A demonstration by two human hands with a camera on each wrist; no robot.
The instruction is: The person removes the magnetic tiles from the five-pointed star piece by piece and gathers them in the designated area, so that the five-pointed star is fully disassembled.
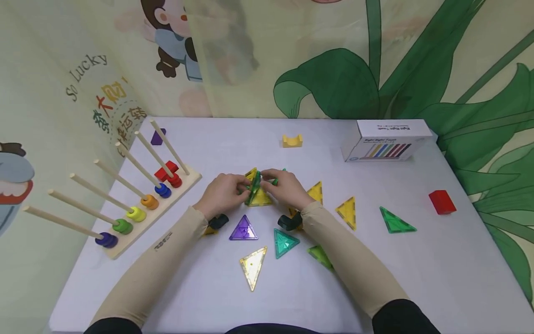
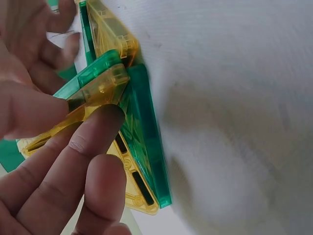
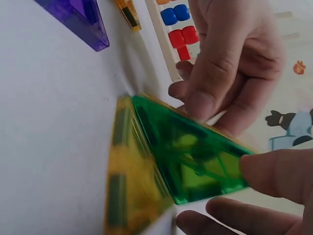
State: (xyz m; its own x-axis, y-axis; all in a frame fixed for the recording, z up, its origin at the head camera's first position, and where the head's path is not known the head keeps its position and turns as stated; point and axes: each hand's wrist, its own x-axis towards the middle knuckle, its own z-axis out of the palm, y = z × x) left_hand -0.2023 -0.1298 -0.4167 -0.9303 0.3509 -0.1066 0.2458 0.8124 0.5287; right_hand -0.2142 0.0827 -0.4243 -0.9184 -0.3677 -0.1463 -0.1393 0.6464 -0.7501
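Clear plastic triangular tiles stand joined in a small cluster between the hands. The left hand (image 1: 227, 188) pinches a yellow triangular tile (image 2: 100, 88) between thumb and fingers; a green triangular tile (image 3: 200, 169) lies flat against it. Their lower edge meets a tilted yellow tile (image 3: 128, 171) on the table. Another green tile (image 2: 146, 142) forms part of the cluster's side. Facing it, the right hand (image 1: 288, 188) has its thumb tip over the green tile's corner and its fingers loosely extended below. Some tiles behind the right hand are partly hidden.
Nearby lie a purple tile (image 1: 244, 229), a teal tile (image 1: 285, 242), a pale yellow tile (image 1: 253, 268), a yellow tile (image 1: 348, 212) and a green tile (image 1: 396, 221). A wooden peg rack (image 1: 154, 213) stands left, a white box (image 1: 388, 140) back right, a red block (image 1: 442, 202) right.
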